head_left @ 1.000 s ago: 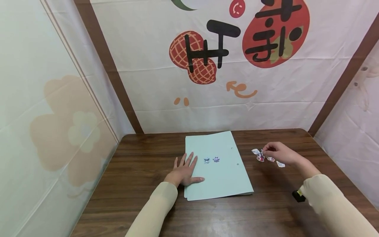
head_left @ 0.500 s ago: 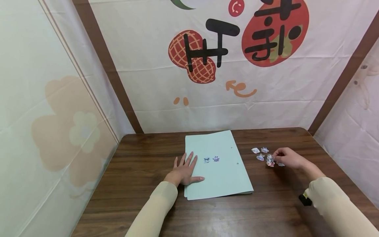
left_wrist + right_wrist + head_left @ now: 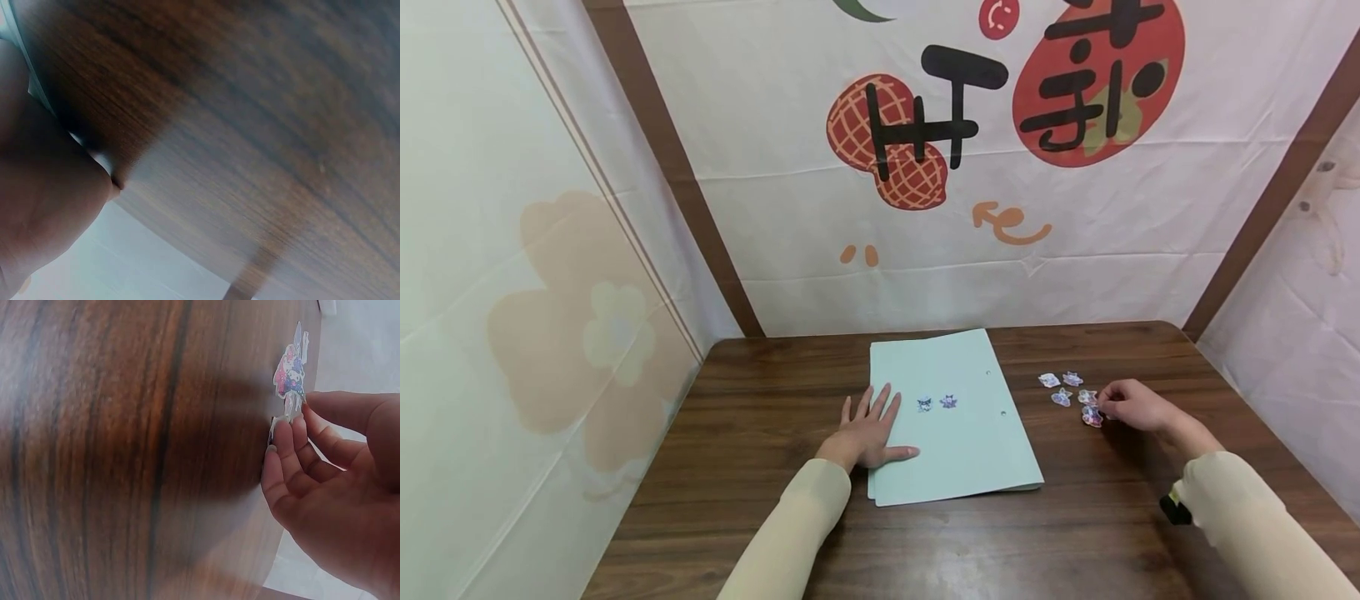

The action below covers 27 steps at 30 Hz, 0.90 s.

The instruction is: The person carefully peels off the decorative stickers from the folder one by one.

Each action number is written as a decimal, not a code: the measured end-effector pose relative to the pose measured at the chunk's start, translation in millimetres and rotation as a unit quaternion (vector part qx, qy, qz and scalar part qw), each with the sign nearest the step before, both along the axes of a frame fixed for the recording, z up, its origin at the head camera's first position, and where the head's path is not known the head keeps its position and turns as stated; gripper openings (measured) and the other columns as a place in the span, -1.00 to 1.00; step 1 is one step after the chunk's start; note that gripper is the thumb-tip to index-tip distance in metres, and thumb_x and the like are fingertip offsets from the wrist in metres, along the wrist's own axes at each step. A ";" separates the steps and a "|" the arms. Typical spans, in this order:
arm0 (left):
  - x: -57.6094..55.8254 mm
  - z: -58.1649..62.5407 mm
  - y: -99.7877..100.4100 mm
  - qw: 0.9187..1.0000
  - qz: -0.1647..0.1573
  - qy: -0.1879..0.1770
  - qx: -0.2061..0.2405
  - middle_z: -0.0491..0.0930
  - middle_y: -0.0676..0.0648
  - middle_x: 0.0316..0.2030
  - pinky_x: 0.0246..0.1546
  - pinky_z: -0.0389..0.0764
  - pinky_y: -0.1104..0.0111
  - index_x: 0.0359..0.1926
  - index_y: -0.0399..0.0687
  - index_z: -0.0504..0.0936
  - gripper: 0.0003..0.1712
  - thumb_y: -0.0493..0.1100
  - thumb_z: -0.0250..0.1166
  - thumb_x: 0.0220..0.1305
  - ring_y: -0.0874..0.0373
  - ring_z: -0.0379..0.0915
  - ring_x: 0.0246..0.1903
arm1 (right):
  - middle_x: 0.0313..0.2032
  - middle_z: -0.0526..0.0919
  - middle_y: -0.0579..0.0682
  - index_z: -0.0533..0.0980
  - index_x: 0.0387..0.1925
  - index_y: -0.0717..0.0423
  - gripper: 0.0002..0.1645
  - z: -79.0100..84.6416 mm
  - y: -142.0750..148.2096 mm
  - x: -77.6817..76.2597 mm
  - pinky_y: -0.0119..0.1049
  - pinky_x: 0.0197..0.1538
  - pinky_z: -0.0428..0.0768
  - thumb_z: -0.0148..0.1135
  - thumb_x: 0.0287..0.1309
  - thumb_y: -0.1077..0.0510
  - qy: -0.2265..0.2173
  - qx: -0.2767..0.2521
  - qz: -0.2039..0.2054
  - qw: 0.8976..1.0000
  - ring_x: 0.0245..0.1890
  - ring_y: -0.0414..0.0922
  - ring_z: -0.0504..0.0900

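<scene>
My left hand [image 3: 867,437] lies with spread fingers on the left part of a pale blue-green folder [image 3: 958,454]. Two small cartoon stickers, one dark and white [image 3: 924,404] and one purple [image 3: 949,402], sit side by side on its face. To the right of the folder, my right hand [image 3: 1137,406] pinches a pink-and-blue cartoon sticker [image 3: 290,375] by its edge between thumb and forefinger. In the head view that sticker [image 3: 1092,416] shows just left of the fingertips. Other stickers lie close by, one partly behind the fingers [image 3: 282,440].
Loose stickers lie on the brown wooden table [image 3: 760,433] near the right hand, among them a white one [image 3: 1048,380], a purple one [image 3: 1072,378] and a bluish one [image 3: 1061,397]. A printed white cloth [image 3: 790,225] hangs behind the table. A black object [image 3: 1175,508] shows at the right cuff.
My right hand has moved right and slightly toward me over the stickers, carrying one sticker; those it covered earlier are now visible. The left hand and folder have stayed put.
</scene>
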<state>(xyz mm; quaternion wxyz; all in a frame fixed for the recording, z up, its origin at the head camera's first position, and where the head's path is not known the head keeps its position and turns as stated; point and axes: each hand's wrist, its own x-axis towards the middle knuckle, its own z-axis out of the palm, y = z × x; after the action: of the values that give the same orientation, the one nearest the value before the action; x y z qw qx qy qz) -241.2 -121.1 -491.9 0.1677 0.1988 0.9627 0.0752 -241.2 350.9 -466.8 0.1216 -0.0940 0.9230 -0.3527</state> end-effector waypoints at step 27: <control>-6.6 -13.4 -2.2 1.000 -0.004 0.003 0.019 -0.42 -0.04 0.65 0.47 -0.48 -0.26 0.67 0.07 -0.20 0.29 0.68 0.01 0.21 -0.15 -0.58 0.60 | -0.42 0.59 0.00 0.54 -0.29 0.37 -0.87 -2.0 -7.4 2.6 -0.33 -0.31 0.43 0.30 0.18 0.34 0.039 0.029 -0.008 0.999 -0.39 -0.17 0.48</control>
<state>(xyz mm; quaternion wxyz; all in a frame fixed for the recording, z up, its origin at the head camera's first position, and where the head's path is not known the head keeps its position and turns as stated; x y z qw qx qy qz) -247.8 -123.4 -505.3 0.1613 0.2060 0.9607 0.0925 -238.6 343.5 -468.8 0.0856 -0.0965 0.9376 -0.3230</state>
